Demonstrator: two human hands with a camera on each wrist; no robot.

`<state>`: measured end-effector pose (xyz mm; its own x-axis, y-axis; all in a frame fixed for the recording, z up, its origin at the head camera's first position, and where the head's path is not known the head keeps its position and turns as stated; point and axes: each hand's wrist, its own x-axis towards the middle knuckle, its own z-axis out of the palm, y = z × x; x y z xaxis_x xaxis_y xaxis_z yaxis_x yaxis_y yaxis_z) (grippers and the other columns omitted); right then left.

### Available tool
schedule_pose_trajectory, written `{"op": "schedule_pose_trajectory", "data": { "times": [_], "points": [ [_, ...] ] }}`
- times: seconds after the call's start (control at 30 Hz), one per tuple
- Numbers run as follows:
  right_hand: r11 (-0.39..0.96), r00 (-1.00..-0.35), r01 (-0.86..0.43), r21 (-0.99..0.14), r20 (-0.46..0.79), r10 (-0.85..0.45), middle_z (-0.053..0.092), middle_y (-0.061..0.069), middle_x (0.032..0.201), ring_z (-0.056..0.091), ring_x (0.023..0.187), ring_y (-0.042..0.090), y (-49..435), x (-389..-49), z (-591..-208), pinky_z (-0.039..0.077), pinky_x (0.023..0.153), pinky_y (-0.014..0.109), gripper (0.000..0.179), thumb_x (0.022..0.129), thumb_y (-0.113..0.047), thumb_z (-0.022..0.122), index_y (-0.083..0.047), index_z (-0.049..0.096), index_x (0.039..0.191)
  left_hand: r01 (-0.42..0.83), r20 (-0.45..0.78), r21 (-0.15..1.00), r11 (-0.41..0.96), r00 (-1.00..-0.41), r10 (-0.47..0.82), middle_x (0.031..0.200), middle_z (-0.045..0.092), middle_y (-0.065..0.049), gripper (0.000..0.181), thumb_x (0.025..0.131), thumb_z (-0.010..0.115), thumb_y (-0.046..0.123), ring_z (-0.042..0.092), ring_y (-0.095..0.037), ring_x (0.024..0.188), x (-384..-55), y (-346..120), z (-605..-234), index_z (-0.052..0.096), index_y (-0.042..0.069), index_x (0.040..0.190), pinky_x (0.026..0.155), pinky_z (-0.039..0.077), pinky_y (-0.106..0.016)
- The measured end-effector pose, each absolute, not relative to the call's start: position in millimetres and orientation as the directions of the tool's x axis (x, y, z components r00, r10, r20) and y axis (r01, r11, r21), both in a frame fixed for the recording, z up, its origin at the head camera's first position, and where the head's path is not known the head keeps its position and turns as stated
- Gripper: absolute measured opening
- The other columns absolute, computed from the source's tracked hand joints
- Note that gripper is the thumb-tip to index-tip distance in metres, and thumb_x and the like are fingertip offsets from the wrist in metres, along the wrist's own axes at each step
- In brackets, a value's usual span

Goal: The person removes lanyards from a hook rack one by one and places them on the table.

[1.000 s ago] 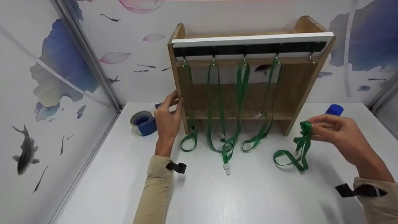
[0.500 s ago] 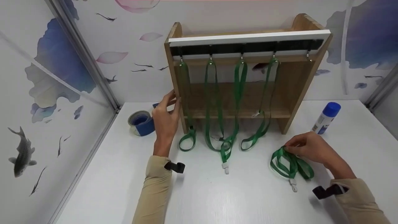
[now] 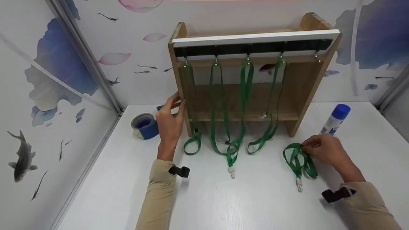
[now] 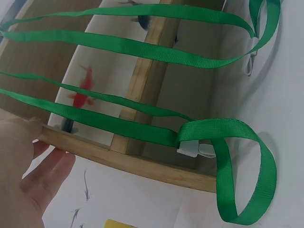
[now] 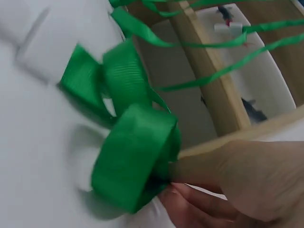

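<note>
Green lanyard (image 5: 126, 128): bunched at the white table (image 3: 243, 204), front right of the wooden rack (image 3: 300, 83). Right hand (image 3: 324, 148) pinched its strap between thumb and fingers. Left hand (image 3: 171, 124), fingers slightly spread, touched the rack's left side. Four other lanyards (image 3: 246, 80) hung from hooks (image 3: 316, 57). Glue stick (image 3: 334, 123) near right hand; tape roll (image 3: 148, 129) beside left.

Soft glare brightens the tabletop (image 3: 211, 204) — right wrist view blurs.
</note>
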<state>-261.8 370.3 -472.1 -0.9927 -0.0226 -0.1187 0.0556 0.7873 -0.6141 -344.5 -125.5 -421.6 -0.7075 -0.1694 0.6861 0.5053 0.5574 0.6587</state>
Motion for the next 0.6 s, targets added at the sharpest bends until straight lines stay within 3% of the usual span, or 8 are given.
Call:
{"op": "schedule_pose_trajectory", "data": {
  "times": [0.27,0.6],
  "points": [
    [0.764,-0.986,0.144,-0.629,-0.026,0.164,0.072,0.034,0.127,0.065,0.115,0.046,401,-260,-481,0.053,0.074,0.020,0.030,0.103,-0.015,0.073,0.004,0.075,0.125,0.519,0.701,0.644,0.562,-0.694,-0.163,0.132,0.079,-0.004,0.037,0.107,0.072,0.023,0.080,-0.021,0.109,-344,-126,-421,0.071,0.016,0.143,0.081,0.070,-0.038],
    [0.756,-0.982,0.185,-0.628,-0.086,0.168,0.067,0.037,0.131,0.067,0.108,0.043,402,-258,-473,0.058,0.072,0.024,0.038,0.106,-0.022,0.070,0.007,0.070,0.131,0.504,0.691,0.649,0.570,-0.704,-0.163,0.132,0.079,-0.003,0.037,0.107,0.071,0.025,0.079,-0.018,0.110,-345,-126,-423,0.071,0.017,0.143,0.082,0.069,-0.033]
  ]
}}
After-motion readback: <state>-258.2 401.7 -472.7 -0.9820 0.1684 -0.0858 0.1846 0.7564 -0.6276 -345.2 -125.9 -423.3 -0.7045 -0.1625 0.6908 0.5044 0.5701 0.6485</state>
